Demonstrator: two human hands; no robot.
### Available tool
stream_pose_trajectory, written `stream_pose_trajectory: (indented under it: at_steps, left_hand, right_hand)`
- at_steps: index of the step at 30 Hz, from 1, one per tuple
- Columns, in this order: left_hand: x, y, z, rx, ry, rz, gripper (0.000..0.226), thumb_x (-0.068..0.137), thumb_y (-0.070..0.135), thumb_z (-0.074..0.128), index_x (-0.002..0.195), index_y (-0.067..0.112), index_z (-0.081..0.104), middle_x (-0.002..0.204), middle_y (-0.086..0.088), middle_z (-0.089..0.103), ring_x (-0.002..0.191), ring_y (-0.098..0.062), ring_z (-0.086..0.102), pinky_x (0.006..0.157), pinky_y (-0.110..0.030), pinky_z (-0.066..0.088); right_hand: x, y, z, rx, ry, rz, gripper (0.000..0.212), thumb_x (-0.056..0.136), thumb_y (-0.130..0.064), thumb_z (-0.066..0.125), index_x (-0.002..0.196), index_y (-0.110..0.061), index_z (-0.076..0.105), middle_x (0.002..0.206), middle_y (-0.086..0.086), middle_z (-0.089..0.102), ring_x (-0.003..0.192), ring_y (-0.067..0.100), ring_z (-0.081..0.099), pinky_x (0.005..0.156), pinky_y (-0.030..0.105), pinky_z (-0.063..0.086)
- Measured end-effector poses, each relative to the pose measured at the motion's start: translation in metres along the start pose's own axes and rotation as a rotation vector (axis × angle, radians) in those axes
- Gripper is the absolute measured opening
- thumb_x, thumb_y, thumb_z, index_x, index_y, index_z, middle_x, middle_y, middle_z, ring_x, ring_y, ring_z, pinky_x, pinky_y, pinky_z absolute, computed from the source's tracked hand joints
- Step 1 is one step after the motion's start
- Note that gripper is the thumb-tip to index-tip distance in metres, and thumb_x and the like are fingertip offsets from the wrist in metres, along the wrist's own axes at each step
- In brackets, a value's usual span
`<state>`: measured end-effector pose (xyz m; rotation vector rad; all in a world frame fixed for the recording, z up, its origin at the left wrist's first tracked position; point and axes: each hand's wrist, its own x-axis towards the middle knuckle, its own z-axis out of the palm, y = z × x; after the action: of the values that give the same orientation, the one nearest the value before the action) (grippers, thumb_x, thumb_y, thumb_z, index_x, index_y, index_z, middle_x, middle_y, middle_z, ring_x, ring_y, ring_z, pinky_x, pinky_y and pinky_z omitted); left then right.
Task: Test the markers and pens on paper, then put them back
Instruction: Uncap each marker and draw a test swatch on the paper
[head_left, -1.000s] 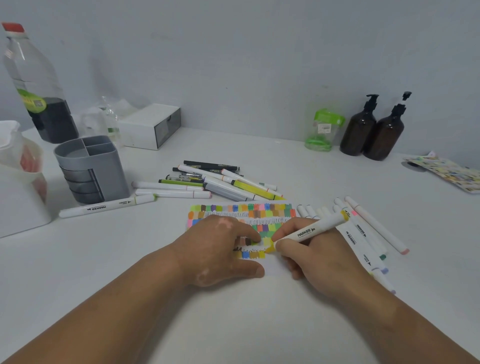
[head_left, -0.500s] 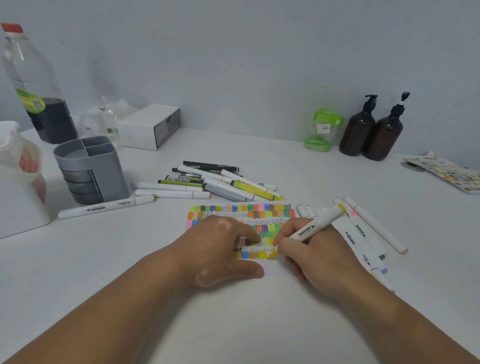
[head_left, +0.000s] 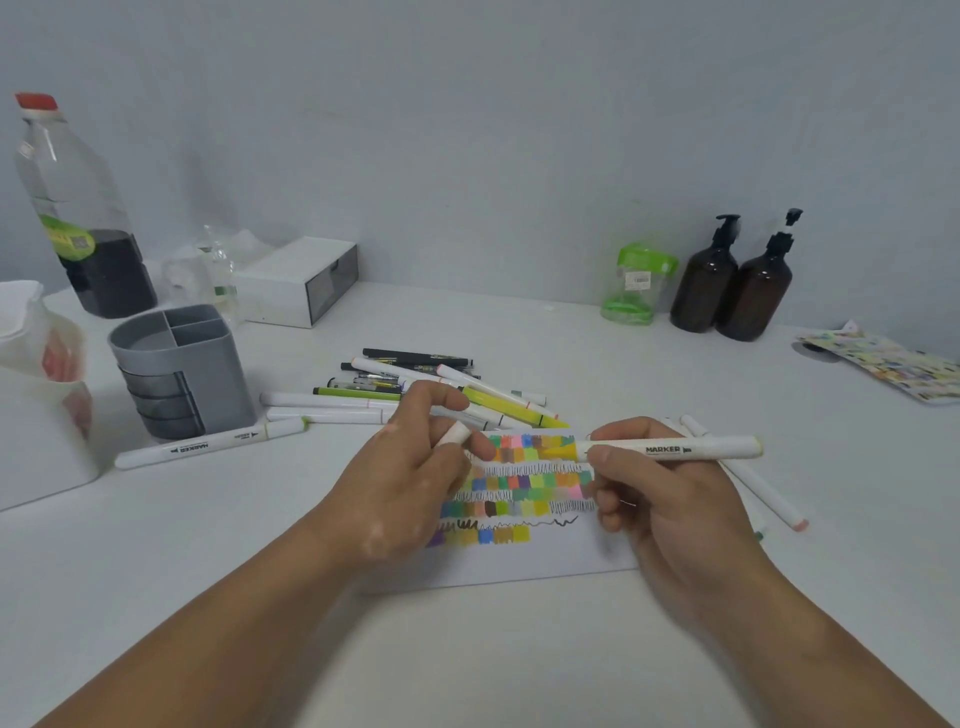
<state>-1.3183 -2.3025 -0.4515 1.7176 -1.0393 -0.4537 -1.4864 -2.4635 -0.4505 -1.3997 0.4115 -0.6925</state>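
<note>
My right hand (head_left: 649, 483) holds a white marker (head_left: 675, 448) level above the paper (head_left: 545, 556), its yellow tip pointing left. My left hand (head_left: 410, 478) pinches the marker's white cap (head_left: 453, 434) a short way from that tip. The paper lies flat under both hands, filled with rows of coloured swatches and scribbles. A pile of markers and pens (head_left: 415, 384) lies behind the paper. More white markers (head_left: 753, 483) lie to the right, partly hidden by my right hand. The grey pen holder (head_left: 182, 371) stands at the left with empty compartments.
One white marker (head_left: 208, 446) lies in front of the holder. A plastic bottle (head_left: 78, 213), a white box (head_left: 298, 280), a green jar (head_left: 636, 283) and two brown pump bottles (head_left: 732, 280) line the back wall. A coloured sheet (head_left: 888, 364) lies at far right. A white bin (head_left: 36, 415) sits at left.
My right hand lifted the marker off the paper and turned it level. My left hand rose from the sheet and now holds the cap near the tip.
</note>
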Motion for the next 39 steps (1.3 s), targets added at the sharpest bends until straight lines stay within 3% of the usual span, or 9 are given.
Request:
stream_pose_trajectory:
  at_steps: [3,6,16,22,26,29,34,37,39]
  left_hand:
    - [-0.001,0.001,0.002,-0.065,-0.046,0.027,0.016,0.106,0.016,0.047,0.119,0.025,0.048,0.100,0.011,0.076,0.069,-0.012,0.066,0.068,-0.024,0.056]
    - [0.000,0.000,0.002,-0.118,-0.086,0.027,0.006,0.102,0.019,0.057,0.108,0.019,0.059,0.102,0.005,0.078,0.076,-0.022,0.072,0.073,-0.031,0.060]
    - [-0.001,0.002,0.007,-0.155,-0.116,0.012,0.017,0.082,0.037,0.068,0.098,0.032,0.072,0.093,0.007,0.078,0.078,-0.014,0.073,0.073,-0.026,0.059]
    - [-0.006,0.002,0.011,-0.147,-0.104,0.054,0.013,0.090,0.022,0.069,0.102,0.026,0.074,0.090,-0.001,0.078,0.080,-0.023,0.073,0.080,-0.038,0.062]
    - [-0.006,0.002,0.010,-0.139,-0.088,0.088,0.013,0.089,0.022,0.071,0.100,0.026,0.076,0.088,0.000,0.078,0.077,-0.019,0.074,0.076,-0.032,0.062]
    - [-0.007,0.002,0.009,-0.140,-0.090,0.115,0.017,0.083,0.034,0.070,0.099,0.032,0.076,0.089,0.000,0.078,0.078,-0.018,0.075,0.074,-0.028,0.061]
    - [-0.003,0.001,0.002,-0.039,-0.042,0.108,0.016,0.088,0.032,0.071,0.100,0.043,0.073,0.097,0.008,0.077,0.087,-0.017,0.074,0.075,-0.047,0.062]
    - [0.002,-0.003,-0.007,0.116,0.065,0.099,0.025,0.092,0.027,0.070,0.098,0.052,0.069,0.090,0.023,0.072,0.085,-0.003,0.070,0.064,-0.020,0.056]
    - [0.002,-0.003,-0.008,0.142,0.081,0.106,0.029,0.093,0.023,0.069,0.098,0.052,0.069,0.088,0.024,0.068,0.082,0.000,0.068,0.062,-0.011,0.050]
  right_hand:
    - [0.000,-0.002,-0.001,0.134,-0.014,0.035,0.010,0.075,-0.015,0.066,0.078,-0.014,0.075,0.064,0.010,0.059,0.053,0.016,0.055,0.044,0.025,0.045]
    - [-0.001,-0.005,0.000,0.172,-0.004,0.038,0.010,0.075,-0.015,0.064,0.076,-0.015,0.073,0.063,0.012,0.060,0.052,0.018,0.055,0.044,0.026,0.046]
    - [-0.004,-0.005,0.003,0.089,-0.056,-0.010,0.002,0.077,-0.016,0.071,0.076,-0.017,0.073,0.066,0.014,0.066,0.050,0.018,0.055,0.044,0.025,0.046]
    - [-0.007,-0.003,0.007,-0.014,-0.093,-0.015,0.022,0.070,-0.033,0.081,0.082,-0.016,0.077,0.072,0.015,0.070,0.054,0.019,0.059,0.050,0.026,0.048]
    - [-0.008,-0.003,0.007,-0.033,-0.088,0.000,0.019,0.074,-0.030,0.080,0.083,-0.014,0.078,0.073,0.015,0.072,0.056,0.019,0.060,0.051,0.026,0.050]
    - [-0.010,-0.004,0.008,-0.013,-0.089,0.016,0.029,0.067,-0.037,0.083,0.084,-0.014,0.079,0.072,0.013,0.071,0.056,0.019,0.060,0.051,0.026,0.049]
    - [-0.007,-0.005,0.004,-0.013,-0.168,0.013,0.039,0.069,-0.040,0.087,0.097,-0.013,0.080,0.078,0.013,0.070,0.060,0.020,0.059,0.053,0.028,0.049]
    - [-0.005,-0.015,-0.006,0.100,-0.303,0.103,0.064,0.072,-0.057,0.080,0.111,-0.007,0.078,0.094,0.019,0.074,0.068,0.020,0.061,0.055,0.030,0.051]
    - [-0.004,-0.021,-0.011,0.015,-0.325,0.166,0.054,0.075,-0.053,0.075,0.104,-0.008,0.080,0.094,0.020,0.076,0.067,0.022,0.060,0.056,0.030,0.050]
